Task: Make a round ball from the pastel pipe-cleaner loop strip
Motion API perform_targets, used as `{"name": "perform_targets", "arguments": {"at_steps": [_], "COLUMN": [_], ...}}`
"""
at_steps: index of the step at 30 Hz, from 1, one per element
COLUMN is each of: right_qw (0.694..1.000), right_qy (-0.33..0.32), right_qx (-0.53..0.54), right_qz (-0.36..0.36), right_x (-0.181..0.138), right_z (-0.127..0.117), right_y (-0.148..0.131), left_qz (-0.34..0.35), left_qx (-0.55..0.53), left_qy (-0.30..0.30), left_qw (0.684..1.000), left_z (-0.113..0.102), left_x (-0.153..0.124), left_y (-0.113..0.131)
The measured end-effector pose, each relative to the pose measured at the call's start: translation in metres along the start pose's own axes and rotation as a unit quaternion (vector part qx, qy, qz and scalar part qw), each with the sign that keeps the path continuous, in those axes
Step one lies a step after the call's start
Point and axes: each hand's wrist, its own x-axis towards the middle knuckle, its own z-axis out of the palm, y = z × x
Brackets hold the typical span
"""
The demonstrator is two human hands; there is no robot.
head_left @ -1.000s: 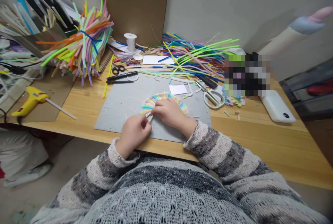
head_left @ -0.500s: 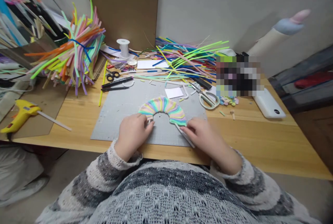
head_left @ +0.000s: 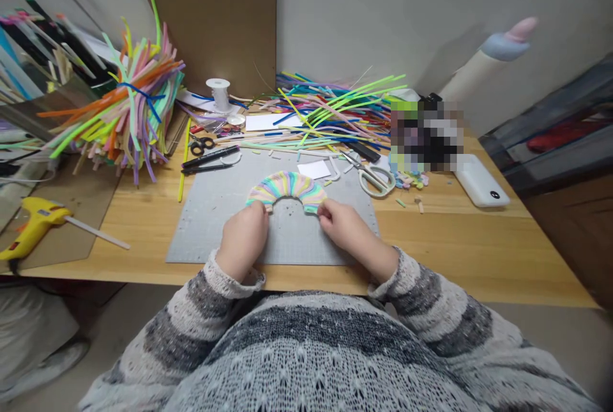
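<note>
A pastel striped arch (head_left: 287,183), made of fuzzy pipe cleaners laid side by side, lies on the grey cutting mat (head_left: 287,246). Its curve points away from me. My left hand (head_left: 243,236) is closed at the arch's left end, thumb and fingers pinched on it. At the opposite end my right hand (head_left: 347,227) pinches the arch's right edge. Both fingertips hide the corners they grip. Beyond the arch are a small white card (head_left: 313,170) and white-handled scissors (head_left: 371,177).
Loose pipe cleaners (head_left: 335,112) pile along the wall, with a tied bundle (head_left: 129,105) at left. A yellow glue gun (head_left: 36,223) rests on cardboard. Black pens (head_left: 211,160), small black scissors (head_left: 201,144), a white spool (head_left: 218,94) and a white power bank (head_left: 480,181) surround the mat.
My right hand has moved inward and now pinches the arch's right end. The pale strip that was under it no longer shows. My left hand stays at the left end. The view has shifted slightly.
</note>
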Motion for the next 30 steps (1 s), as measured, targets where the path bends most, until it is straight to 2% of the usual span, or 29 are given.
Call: {"name": "perform_targets", "arguments": {"at_steps": [2, 5, 7, 9, 11, 12, 13, 14, 16, 18, 20, 21, 23, 28, 30], "right_qw": [1.0, 0.994, 0.991, 0.997, 0.996, 0.981, 0.95, 0.906, 0.81, 0.739, 0.706, 0.701, 0.714, 0.826, 0.85], "right_qy": [-0.005, -0.029, -0.047, -0.04, -0.013, -0.004, -0.004, -0.014, -0.026, -0.03, -0.044, -0.052, -0.061, -0.018, -0.001], "right_qx": [-0.006, -0.097, -0.12, -0.063, 0.09, 0.195, 0.31, 0.418, 0.578, 0.665, 0.7, 0.705, 0.691, 0.563, 0.527], "right_qz": [0.01, 0.031, 0.03, 0.011, 0.003, 0.013, 0.035, 0.062, 0.096, 0.104, 0.1, 0.098, 0.091, 0.005, -0.015], "right_x": [0.001, -0.003, -0.004, -0.003, 0.001, 0.003, 0.005, 0.007, 0.009, 0.01, 0.01, 0.009, 0.009, 0.009, 0.009], "right_z": [0.0, -0.001, -0.001, 0.001, 0.006, 0.009, 0.013, 0.016, 0.021, 0.024, 0.026, 0.027, 0.028, 0.028, 0.027], "right_y": [-0.002, -0.008, -0.012, -0.013, -0.014, -0.015, -0.017, -0.02, -0.029, -0.04, -0.048, -0.052, -0.055, -0.049, -0.046], "left_qz": [0.006, 0.002, -0.005, -0.005, -0.005, -0.006, -0.007, -0.01, -0.016, -0.024, -0.01, 0.003, 0.026, 0.088, 0.116], "left_qx": [0.007, 0.024, 0.027, 0.006, -0.068, -0.132, -0.21, -0.296, -0.463, -0.585, -0.651, -0.667, -0.667, -0.561, -0.521], "left_qy": [-0.006, -0.011, -0.018, -0.008, 0.026, 0.047, 0.068, 0.087, 0.11, 0.112, 0.084, 0.067, 0.05, 0.067, 0.076], "left_qw": [1.0, 1.0, 0.999, 1.0, 0.997, 0.99, 0.975, 0.951, 0.879, 0.803, 0.754, 0.742, 0.743, 0.82, 0.842], "left_z": [0.0, 0.001, 0.0, 0.0, -0.001, -0.001, -0.001, -0.001, 0.001, 0.003, 0.008, 0.01, 0.015, 0.016, 0.013], "left_x": [-0.001, -0.003, -0.003, -0.001, 0.002, 0.003, 0.004, 0.005, 0.005, 0.004, 0.004, 0.004, 0.003, -0.002, -0.005], "left_y": [0.0, 0.002, 0.004, 0.004, 0.003, 0.003, 0.004, 0.006, 0.013, 0.023, 0.032, 0.035, 0.039, 0.033, 0.031]}}
